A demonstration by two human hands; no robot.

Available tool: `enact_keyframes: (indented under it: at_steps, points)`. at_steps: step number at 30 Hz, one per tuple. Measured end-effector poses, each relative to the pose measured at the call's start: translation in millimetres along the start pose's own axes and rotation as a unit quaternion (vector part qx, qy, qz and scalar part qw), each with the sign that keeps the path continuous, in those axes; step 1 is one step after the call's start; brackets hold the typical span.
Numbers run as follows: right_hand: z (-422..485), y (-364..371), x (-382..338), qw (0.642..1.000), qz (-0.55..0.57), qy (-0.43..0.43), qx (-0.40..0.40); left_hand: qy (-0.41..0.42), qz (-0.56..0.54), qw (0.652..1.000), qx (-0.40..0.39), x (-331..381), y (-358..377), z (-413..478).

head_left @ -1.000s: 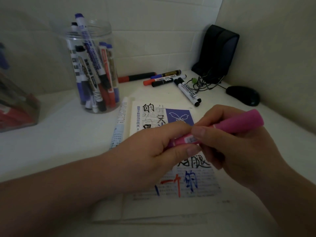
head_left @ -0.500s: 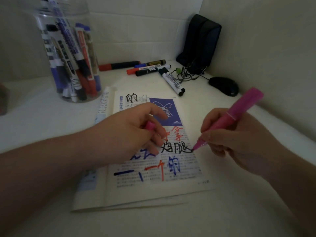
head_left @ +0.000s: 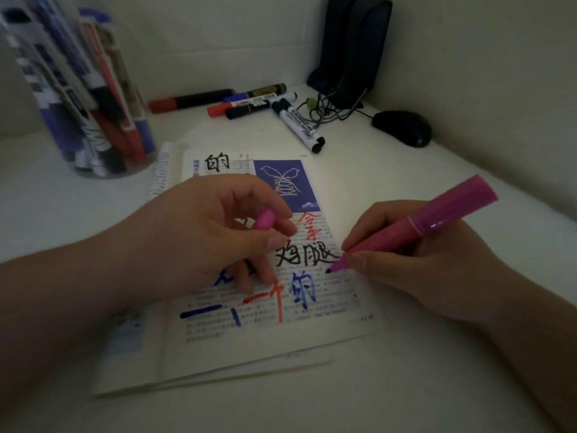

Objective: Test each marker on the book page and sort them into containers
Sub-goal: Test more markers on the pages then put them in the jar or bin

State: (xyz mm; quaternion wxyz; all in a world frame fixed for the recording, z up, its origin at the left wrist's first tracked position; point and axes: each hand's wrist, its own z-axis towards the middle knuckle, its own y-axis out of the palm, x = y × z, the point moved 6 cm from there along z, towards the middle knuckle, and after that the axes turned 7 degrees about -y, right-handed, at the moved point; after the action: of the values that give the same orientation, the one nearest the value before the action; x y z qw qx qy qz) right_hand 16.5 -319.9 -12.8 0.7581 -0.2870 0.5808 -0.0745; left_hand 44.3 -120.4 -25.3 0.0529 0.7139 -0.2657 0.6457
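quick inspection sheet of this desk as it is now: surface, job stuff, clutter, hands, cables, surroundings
surface: white desk, dimly lit; open book lies flat on it, its page marked in black, red and blue.
job's things: uncapped pink marker, tip down at the page by the black writing; pink cap; clear jar full of markers; loose markers lying at the back.
clutter: black mouse; black case in the corner.
hands: left hand holds the cap over the page; right hand grips the marker.
cables: tangled cable beside the case.
surroundings: pale walls meeting in a corner.
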Motion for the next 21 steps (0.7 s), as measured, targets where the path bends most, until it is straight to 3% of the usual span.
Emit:
enact_keyframes:
  at_steps: [10, 17, 21]
  points:
    - [1.0, 0.4, 1.0, 0.999, -0.028, 0.012, 0.015, 0.022, 0.009, 0.999, -0.022, -3.9, -1.0, 1.4]
    - [-3.8, 10.2, -4.1, 0.996, 0.027, -0.019, -0.081, 0.014, -0.012, 1.000, -0.024, -5.1, -1.6, 3.8]
    - [-3.1, 10.6, -5.2, 0.996, 0.039, -0.030, -0.078, 0.003, -0.039, 0.999, -0.031, -6.9, -0.4, 4.1]
